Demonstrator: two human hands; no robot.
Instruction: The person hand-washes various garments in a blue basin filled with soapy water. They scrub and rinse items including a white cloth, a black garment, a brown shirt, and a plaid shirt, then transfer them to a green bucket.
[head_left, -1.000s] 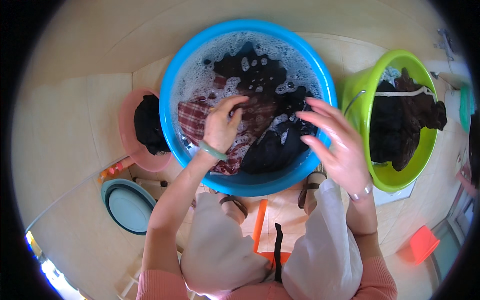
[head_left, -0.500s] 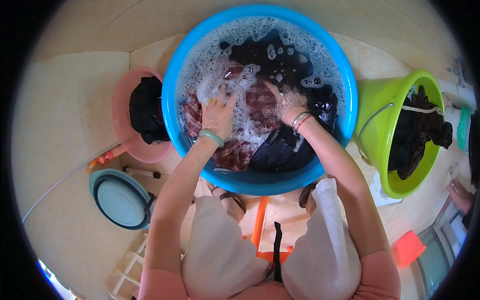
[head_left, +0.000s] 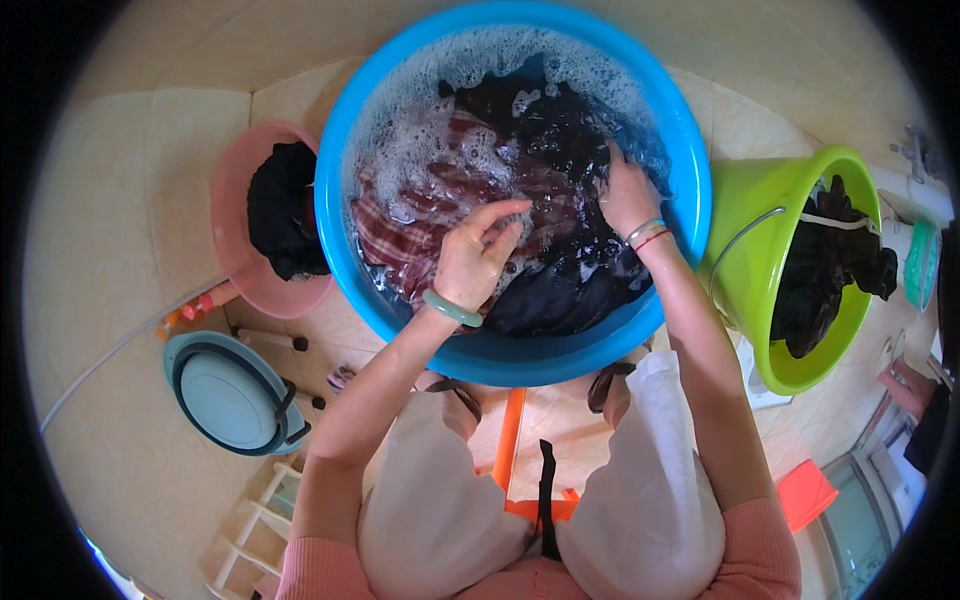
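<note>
A large blue basin [head_left: 333, 190] holds sudsy water and soaking clothes. On its left side lies a reddish-brown plaid garment [head_left: 385, 228], and dark garments [head_left: 545, 300] fill the middle and right. My left hand [head_left: 472, 262], with a green bangle at the wrist, is over the plaid cloth. Its fingers are loosely bent, thumb apart, with nothing seen in them. My right hand [head_left: 632, 200], wearing a silver bangle and a red string, reaches into the water among dark cloth near the right wall. Water and cloth hide most of its fingertips, so its grip is unclear.
A pink basin [head_left: 228, 225] with black cloth stands left of the blue one. Below it are a folded grey-blue basin [head_left: 225, 400] and a white rack [head_left: 250, 530]. At right, a tilted green bucket [head_left: 740, 220] holds dark clothes. An orange-red object [head_left: 805, 495] lies lower right.
My left hand has lifted out of the suds and moved right and slightly down. My right hand has shifted right, off the plaid cloth to the dark cloth. Foam has receded from the middle.
</note>
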